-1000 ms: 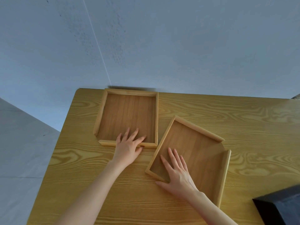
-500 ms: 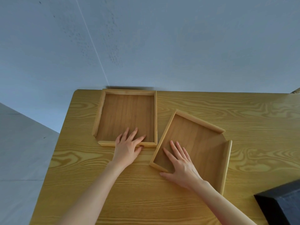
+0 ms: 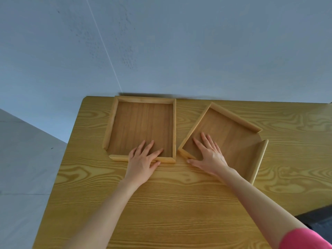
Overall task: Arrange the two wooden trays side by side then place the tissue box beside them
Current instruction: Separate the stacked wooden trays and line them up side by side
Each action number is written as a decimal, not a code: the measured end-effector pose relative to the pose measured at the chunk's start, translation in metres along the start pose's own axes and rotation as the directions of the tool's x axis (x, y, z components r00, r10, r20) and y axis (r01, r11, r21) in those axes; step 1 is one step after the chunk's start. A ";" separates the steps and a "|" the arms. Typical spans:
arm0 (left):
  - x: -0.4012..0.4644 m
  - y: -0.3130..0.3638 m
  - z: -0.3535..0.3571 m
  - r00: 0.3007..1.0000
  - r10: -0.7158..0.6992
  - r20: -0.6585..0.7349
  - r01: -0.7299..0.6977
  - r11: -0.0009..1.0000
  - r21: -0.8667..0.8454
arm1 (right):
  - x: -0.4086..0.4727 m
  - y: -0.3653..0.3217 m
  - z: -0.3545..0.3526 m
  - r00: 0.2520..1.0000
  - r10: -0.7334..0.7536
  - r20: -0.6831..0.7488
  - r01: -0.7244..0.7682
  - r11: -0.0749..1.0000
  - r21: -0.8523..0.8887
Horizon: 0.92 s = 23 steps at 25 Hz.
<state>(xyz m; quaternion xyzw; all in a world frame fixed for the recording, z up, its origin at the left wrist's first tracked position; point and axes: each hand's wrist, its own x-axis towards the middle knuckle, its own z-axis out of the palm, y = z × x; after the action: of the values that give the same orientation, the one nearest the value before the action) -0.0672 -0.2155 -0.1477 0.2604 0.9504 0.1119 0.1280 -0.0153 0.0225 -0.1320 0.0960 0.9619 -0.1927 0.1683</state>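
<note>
Two shallow wooden trays lie on the wooden table point(image 3: 179, 203). The left tray point(image 3: 145, 100) sits square against the table's far edge. The right tray point(image 3: 235, 116) lies turned at an angle, its near-left corner almost touching the left tray's near-right corner. My left hand point(image 3: 143, 160) straddles the left tray's near rim, fingers inside, thumb outside. My right hand point(image 3: 210, 155) presses flat in the right tray's near-left corner, thumb outside the rim. A dark box point(image 3: 318, 220), probably the tissue box, shows partly at the lower right edge.
A pale blue-grey wall rises right behind the table's far edge. The table's left edge drops to a grey floor point(image 3: 21, 168). Bare tabletop stretches to the right of the angled tray and in front of both trays.
My right hand has slid the right tray away from me toward the far edge, closer to the left tray's corner. The left tray and left hand have barely moved.
</note>
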 end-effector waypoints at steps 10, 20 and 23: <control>0.000 0.001 -0.002 1.000 -0.009 0.028 0.009 1.000 0.005 | -0.020 -0.007 -0.005 0.999 0.019 -0.044 -0.018 1.000 0.021; 0.000 0.002 -0.002 1.000 -0.012 0.023 0.012 1.000 -0.009 | -0.060 0.011 -0.003 0.972 0.063 -0.228 -0.092 0.989 -0.120; 0.000 0.001 -0.001 1.000 -0.011 0.015 0.011 1.000 0.000 | -0.052 0.003 -0.004 0.973 0.078 -0.218 -0.106 0.988 -0.116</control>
<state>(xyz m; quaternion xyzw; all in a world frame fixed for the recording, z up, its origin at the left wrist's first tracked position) -0.0671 -0.2144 -0.1466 0.2559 0.9509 0.1090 0.1357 0.0321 0.0211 -0.1108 0.1498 0.9792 -0.1116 0.0788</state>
